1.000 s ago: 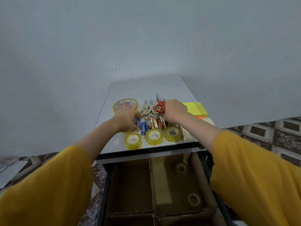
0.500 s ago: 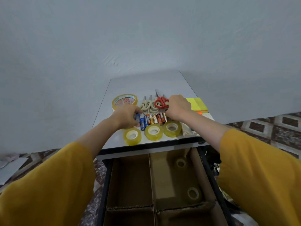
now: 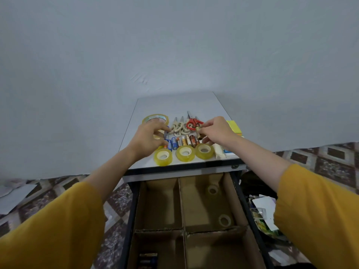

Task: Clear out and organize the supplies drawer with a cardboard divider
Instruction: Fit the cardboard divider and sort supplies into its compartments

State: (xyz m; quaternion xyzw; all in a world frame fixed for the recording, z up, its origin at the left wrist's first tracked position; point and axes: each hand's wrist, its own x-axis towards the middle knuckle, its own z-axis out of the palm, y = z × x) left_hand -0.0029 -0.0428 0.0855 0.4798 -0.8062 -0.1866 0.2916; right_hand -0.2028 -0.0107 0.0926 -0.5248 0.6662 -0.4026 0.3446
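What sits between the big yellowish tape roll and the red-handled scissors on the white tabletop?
Only cream-handled scissors, blades pointing away from the person; the head view shows this.

1. Large tape roll [image 3: 155,117]: partly hidden behind the left grip [image 3: 149,135].
2. Sticky notes [image 3: 234,126]: partly behind the right grip [image 3: 215,131].
3. Battery [image 3: 198,132] pinched by right grip: label unreadable.
4. Drawer batteries [image 3: 147,259], well below both grips: cut off by the bottom edge.

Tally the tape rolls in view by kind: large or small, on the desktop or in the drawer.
Large roll on the desktop: 1
Small rolls on the desktop: 3
Small rolls in the drawer: 2
Total: 6 plainly visible; the left hand may hide another.
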